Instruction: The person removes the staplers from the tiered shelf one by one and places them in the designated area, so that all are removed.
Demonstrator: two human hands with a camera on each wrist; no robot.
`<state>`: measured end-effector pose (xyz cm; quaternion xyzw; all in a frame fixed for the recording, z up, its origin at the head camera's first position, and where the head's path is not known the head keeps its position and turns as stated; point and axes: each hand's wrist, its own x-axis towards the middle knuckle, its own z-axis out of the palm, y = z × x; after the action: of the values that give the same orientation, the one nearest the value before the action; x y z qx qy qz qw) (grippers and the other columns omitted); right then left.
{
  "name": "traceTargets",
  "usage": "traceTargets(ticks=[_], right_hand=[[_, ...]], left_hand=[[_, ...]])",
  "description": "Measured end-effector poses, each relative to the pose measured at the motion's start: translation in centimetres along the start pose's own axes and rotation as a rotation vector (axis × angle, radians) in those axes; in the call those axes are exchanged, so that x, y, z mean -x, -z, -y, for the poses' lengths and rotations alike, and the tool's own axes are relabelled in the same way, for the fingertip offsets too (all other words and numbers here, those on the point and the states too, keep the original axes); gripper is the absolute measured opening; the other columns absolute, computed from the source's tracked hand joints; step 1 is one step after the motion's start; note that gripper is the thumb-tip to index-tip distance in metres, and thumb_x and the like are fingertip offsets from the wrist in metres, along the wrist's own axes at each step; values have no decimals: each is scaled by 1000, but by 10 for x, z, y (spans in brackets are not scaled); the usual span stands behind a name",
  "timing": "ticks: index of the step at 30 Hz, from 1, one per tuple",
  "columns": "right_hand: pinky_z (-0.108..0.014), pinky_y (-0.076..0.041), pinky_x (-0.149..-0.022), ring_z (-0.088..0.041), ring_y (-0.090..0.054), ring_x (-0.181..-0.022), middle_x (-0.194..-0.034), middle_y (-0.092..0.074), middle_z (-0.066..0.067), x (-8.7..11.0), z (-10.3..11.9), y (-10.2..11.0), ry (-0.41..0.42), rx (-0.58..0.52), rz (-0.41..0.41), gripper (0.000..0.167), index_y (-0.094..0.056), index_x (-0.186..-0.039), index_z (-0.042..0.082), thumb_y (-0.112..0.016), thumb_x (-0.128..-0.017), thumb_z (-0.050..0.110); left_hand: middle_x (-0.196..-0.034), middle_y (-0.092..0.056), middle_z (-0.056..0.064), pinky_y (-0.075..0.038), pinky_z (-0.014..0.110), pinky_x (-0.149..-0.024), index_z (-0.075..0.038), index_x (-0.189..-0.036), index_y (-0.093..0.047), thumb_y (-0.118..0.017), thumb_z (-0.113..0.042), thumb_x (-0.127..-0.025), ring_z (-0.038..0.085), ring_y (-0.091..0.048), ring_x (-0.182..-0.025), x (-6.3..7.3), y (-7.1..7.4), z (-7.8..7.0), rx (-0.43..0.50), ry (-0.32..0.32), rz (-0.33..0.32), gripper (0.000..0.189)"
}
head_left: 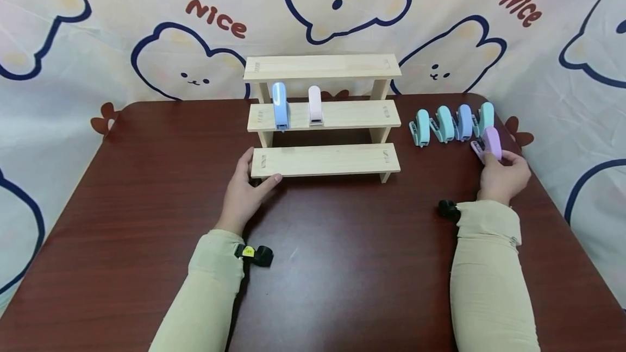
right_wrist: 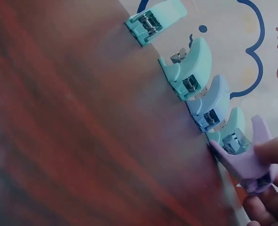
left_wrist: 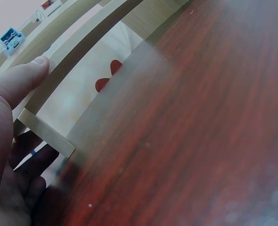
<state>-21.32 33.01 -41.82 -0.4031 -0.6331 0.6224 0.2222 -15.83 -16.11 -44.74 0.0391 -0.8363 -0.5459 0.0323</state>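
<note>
My left hand [head_left: 243,194] grips the left end of the lowest step of a three-tier wooden shelf [head_left: 325,161]; the thumb lies at the front edge and the fingers go round the side. On the middle step stand a blue mini stapler [head_left: 280,106] and a white mini stapler [head_left: 315,105], both upright. At the right, my right hand [head_left: 506,178] pinches a purple mini stapler [right_wrist: 245,162] between thumb and fingers. Close beyond it is a teal mini stapler [head_left: 486,117], the rightmost of the row on the table.
Left of that teal one stand a periwinkle mini stapler [head_left: 463,123] and two more teal ones, a nearer one [head_left: 444,124] and the leftmost [head_left: 420,128]. The dark red-brown table [head_left: 342,265] ends at a printed cloth backdrop [head_left: 342,10].
</note>
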Motion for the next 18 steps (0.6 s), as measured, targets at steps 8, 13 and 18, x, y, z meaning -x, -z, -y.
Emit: traceTargets(ticks=[8,13,18], right_hand=[[-26,-40,-106,-13,-46,-122,-132,-54,1,-1,-1,4,24,211,21,33,-64,-121,20,-76,-89,22],[-27,-41,-102,-8,-48,-107,-107,-53,11,0,-1,5,59,339,25,32,-61,-122,23,-72,-92,28],[-27,-41,-101,-8,-48,-106,-100,-49,13,-1,-2,3,79,358,17,34,-60,-125,22,-71,-93,27]], left_hand=[[-151,-49,10,-24,45,-118,-16,-161,-21,-80,-37,-86,21,-39,-141,-2,-3,-1,2,-6,0,98],[-150,-50,10,-24,45,-118,-15,-161,-21,-80,-38,-86,21,-39,-141,-2,-3,-1,-5,-10,-1,97],[-149,-50,10,-24,46,-118,-15,-160,-22,-80,-36,-87,21,-39,-141,-1,-3,0,0,-20,-9,96]])
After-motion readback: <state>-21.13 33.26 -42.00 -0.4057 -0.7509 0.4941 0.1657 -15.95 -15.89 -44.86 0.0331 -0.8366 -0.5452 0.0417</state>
